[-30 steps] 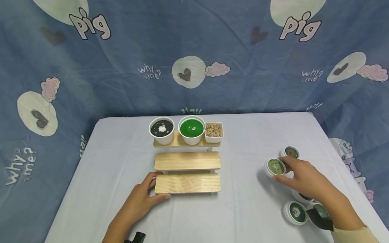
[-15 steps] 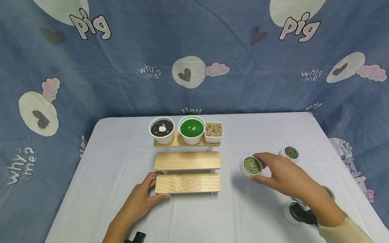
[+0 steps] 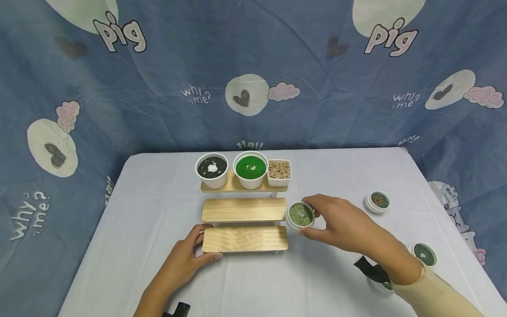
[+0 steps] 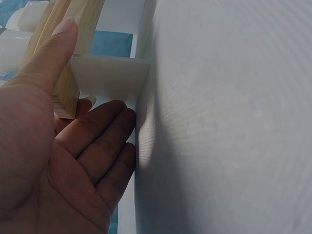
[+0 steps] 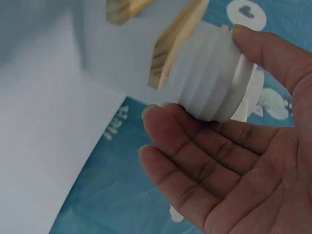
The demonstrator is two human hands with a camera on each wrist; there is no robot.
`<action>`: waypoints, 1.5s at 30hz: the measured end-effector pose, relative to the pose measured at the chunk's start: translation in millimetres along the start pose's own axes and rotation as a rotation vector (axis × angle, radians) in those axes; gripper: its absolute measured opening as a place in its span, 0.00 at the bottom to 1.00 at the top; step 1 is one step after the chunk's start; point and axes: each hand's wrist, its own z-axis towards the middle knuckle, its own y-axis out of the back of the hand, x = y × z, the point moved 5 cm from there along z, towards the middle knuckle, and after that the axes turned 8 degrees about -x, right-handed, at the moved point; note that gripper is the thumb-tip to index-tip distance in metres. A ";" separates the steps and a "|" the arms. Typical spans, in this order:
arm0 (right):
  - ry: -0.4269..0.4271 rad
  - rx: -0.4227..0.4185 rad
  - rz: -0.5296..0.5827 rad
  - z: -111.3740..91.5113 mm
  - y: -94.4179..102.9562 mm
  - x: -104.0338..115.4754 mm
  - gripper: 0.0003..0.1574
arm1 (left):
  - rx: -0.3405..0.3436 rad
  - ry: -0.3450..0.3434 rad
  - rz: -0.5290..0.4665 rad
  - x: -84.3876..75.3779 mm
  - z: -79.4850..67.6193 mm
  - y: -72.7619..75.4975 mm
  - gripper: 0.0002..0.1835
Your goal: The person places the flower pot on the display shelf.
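Note:
My left hand (image 3: 179,263) grips the left end of a three-tier wooden stand's lowest board (image 3: 245,239). In the left wrist view the thumb lies along the wood and the other fingers are beneath, near a pale upright support (image 4: 111,73). With thumb and fingers my right hand (image 3: 343,221) pinches a small white ribbed cup (image 5: 207,73) filled with something green and speckled. This cup is held up at the right end of the middle board (image 3: 244,210). On the top board (image 3: 259,188) stand a cup of black filling (image 3: 211,169), a cup of bright green filling (image 3: 250,170) and a square dish of grains (image 3: 279,171).
Over on the right of the white-covered table (image 3: 158,211) are a small cup with a brown-green top (image 3: 377,202) and a dark green cup (image 3: 424,254). Another cup (image 3: 382,287) is partly hidden under my right wrist. A patterned blue cloth (image 3: 166,123) hangs behind.
My right hand has carried the green speckled cup leftward, from the cups on the right to the middle board's end. My left hand has stayed on the lowest board.

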 end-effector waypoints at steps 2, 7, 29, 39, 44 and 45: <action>0.008 0.006 0.009 3.2 -1.9 4.2 0.33 | -0.001 -0.002 0.002 0.0 0.0 -0.1 0.41; 0.006 0.016 0.036 10.3 -5.9 14.1 0.33 | -0.008 -0.012 0.015 -0.5 -1.0 0.0 0.40; 0.087 -0.026 0.121 44.5 -28.7 59.4 0.30 | -0.010 -0.006 0.004 0.3 -1.1 0.3 0.40; 0.110 -0.002 0.143 62.5 -41.6 78.4 0.33 | -0.011 -0.001 0.007 -2.9 -1.3 0.0 0.38; 0.108 0.009 0.123 70.4 -49.1 86.1 0.33 | -0.016 -0.014 0.021 -3.5 -0.9 1.1 0.37; 0.106 0.012 0.115 72.1 -50.4 87.8 0.33 | -0.016 -0.016 0.022 -3.5 -0.7 1.3 0.37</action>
